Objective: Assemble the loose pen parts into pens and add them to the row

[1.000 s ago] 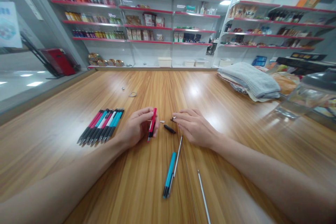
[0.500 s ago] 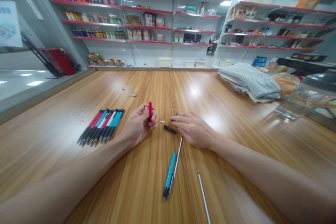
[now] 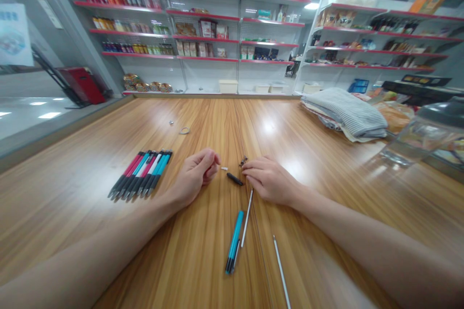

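Note:
My left hand (image 3: 199, 172) is curled closed above the table. The red pen barrel seen in it earlier is now hidden by the fingers. Palm down, my right hand (image 3: 271, 178) lies with its fingers stretched out, touching or nearly touching some small dark metallic parts (image 3: 243, 161). Between the hands are a black pen grip (image 3: 235, 179) and a tiny white piece (image 3: 224, 168). Closer to me lie a blue pen barrel (image 3: 235, 241) with a clip, a white ink refill (image 3: 247, 218) beside it, and another refill (image 3: 281, 270) to the right.
A row of assembled pens (image 3: 140, 175) in pink, blue and white lies left. Farther back are a wire-like ring (image 3: 184, 131) and a small metal bit (image 3: 171, 122). Folded striped cloth (image 3: 344, 111) and a clear bottle (image 3: 413, 135) stand right. Stocked shelves (image 3: 206, 38) line the back.
My left hand has turned and closed further, so the red barrel no longer shows. My right fingers have drawn back slightly to the right, uncovering the small dark parts.

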Tool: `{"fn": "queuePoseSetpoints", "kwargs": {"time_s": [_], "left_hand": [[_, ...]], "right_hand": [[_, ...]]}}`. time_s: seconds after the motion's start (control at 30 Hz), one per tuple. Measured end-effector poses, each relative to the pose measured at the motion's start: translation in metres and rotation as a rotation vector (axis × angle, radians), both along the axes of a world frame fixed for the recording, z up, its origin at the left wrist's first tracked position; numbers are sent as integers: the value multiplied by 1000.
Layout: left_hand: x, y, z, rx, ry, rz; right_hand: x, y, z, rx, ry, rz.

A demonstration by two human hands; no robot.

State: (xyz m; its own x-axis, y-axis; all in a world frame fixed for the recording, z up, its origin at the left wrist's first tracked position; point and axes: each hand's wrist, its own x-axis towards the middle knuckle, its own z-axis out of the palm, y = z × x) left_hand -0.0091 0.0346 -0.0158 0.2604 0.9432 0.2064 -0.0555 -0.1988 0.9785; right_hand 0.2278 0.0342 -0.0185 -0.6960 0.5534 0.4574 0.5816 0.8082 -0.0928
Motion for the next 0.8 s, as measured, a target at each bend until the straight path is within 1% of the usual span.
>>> {"fn": "queuePoseSetpoints", "kwargs": {"time_s": [0.07,0.1,0.13,0.2,0.3,0.4,0.57,0.73,0.8], "left_hand": [[-2,2,0,184,282,187],[-3,3,-1,276,434,259],[-4,4,-1,354,577,300],[-7,7,-1,446,805,284],[-8,8,-2,492,1015,195],[-7,8,-2,504,1083,167],[-6,6,0,525,1136,187],[-5,5,0,564,1275,209],[-3,3,1,572,1291,230]], "right_hand": [[0,0,1,1,11,-3],[0,-1,1,7,24,-5],[1,-2,2,14,41,-7],[1,-4,4,35,83,-12],[2,-7,6,65,132,-11],[1,-9,6,81,143,5],[0,-10,6,78,142,12],[-1,-11,7,67,127,3],[-3,-13,8,74,137,-4]]}}
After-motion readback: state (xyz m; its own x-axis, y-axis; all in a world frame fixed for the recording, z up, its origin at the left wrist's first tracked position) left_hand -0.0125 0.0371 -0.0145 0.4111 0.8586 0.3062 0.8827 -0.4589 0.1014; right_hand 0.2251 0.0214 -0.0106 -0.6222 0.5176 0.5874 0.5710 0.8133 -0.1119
